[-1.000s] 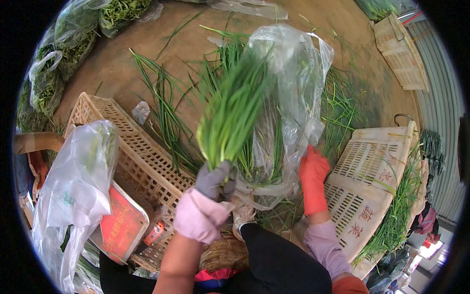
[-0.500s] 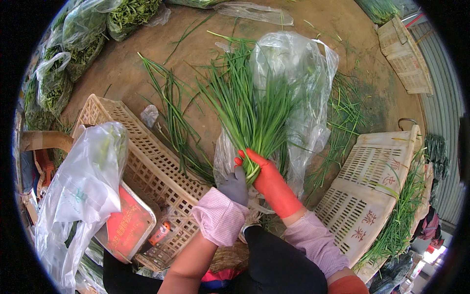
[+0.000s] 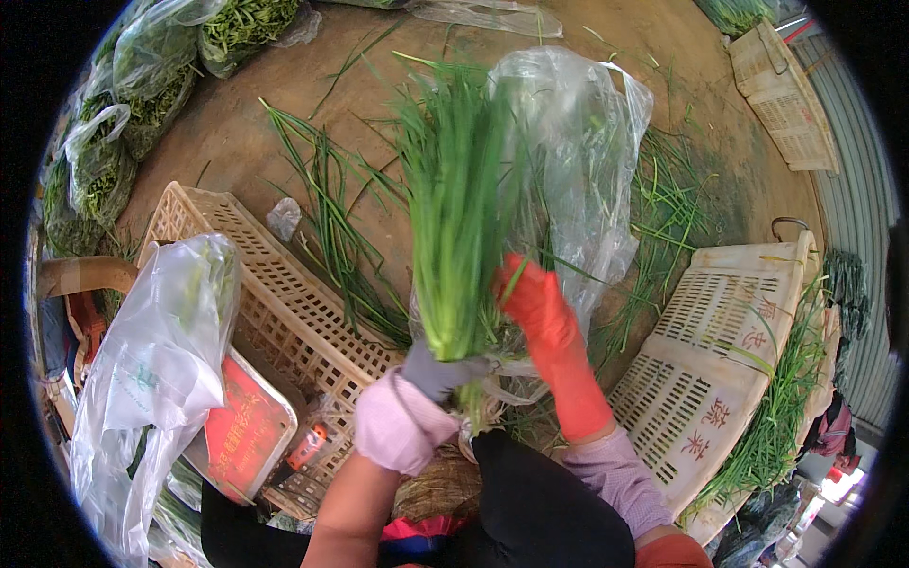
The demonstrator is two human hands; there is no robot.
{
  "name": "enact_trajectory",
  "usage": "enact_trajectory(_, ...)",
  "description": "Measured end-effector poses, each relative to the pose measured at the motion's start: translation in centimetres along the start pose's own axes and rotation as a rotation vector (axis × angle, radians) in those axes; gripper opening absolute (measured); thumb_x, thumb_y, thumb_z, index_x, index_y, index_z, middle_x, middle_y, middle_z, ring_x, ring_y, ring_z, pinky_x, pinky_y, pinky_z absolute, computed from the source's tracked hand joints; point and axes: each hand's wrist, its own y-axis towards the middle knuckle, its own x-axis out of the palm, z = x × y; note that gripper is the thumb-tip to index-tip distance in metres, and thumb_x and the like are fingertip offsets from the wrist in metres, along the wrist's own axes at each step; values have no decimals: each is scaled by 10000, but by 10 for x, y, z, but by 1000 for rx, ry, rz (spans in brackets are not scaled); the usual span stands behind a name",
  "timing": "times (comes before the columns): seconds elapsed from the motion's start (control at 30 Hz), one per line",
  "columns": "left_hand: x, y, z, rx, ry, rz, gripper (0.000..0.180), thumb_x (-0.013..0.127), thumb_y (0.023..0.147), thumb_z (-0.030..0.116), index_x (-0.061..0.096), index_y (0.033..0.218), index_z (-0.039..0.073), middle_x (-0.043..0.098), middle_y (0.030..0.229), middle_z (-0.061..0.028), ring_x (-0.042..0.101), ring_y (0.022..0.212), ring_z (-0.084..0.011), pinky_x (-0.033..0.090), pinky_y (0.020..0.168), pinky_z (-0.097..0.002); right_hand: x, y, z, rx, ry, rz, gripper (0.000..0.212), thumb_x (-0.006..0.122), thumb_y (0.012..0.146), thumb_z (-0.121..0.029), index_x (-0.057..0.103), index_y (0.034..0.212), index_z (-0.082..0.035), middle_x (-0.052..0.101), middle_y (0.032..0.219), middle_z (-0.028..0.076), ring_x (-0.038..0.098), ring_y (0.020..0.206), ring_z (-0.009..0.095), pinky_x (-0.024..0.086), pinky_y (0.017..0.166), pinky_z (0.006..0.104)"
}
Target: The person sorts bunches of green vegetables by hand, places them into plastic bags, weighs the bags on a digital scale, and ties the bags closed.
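Note:
My left hand (image 3: 437, 372), in a grey glove, is closed around the lower stalks of a bunch of green chives (image 3: 450, 227). The bunch stands with its leaf tips pointing away from me, blurred by motion, and its stalk ends show below my grip. Just right of the bunch is my right hand (image 3: 542, 298), in a long red rubber glove. A few loose blades cross its fingers, which are too smeared to read. Beyond it a clear plastic bag (image 3: 592, 142) lies on the ground, partly behind the chives.
At my left stands a beige plastic crate (image 3: 284, 275) with a red-topped scale (image 3: 248, 431) and a white plastic bag (image 3: 166, 350) by it. Another crate (image 3: 705, 322) is at my right, beside more greens (image 3: 791, 417). Loose chives (image 3: 327, 208) litter the ground. Bagged greens (image 3: 156, 85) sit far left.
My left hand has taken the bunch at its stalks and swung it upright, a little to the left. My right hand has come off the stalks and moved right and away from me.

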Motion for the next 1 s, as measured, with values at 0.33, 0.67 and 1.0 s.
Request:
enact_trajectory(0.33, -99, -1, -66, -75, -603, -206, 347, 616, 786, 198, 537, 1044, -19, 590, 868, -136, 586, 742, -288, 500, 668, -421, 10, 25, 93, 148, -1428, 184, 467, 635, 805, -298, 519, 1164, -24, 643, 907, 179, 617, 862, 341, 487, 741, 418)
enact_trajectory(0.67, -77, 0, -68, 2, -549, -135, 442, 660, 774, 320, 567, 1027, -30, 631, 874, -131, 638, 739, -243, 544, 653, -355, -41, 33, 102, 9, -772, 333, 366, 612, 820, -246, 538, 1099, -21, 604, 989, 234, 592, 872, 404, 476, 764, 413)
enact_trajectory(1.0, -45, -14, -34, 12, -662, -19, 389, 629, 786, 292, 557, 1016, -13, 610, 817, -133, 634, 729, -295, 537, 654, -397, -29, 66, 140, 379, -835, 282, 305, 672, 692, -157, 567, 936, -7, 648, 886, 145, 628, 809, 262, 487, 693, 370)
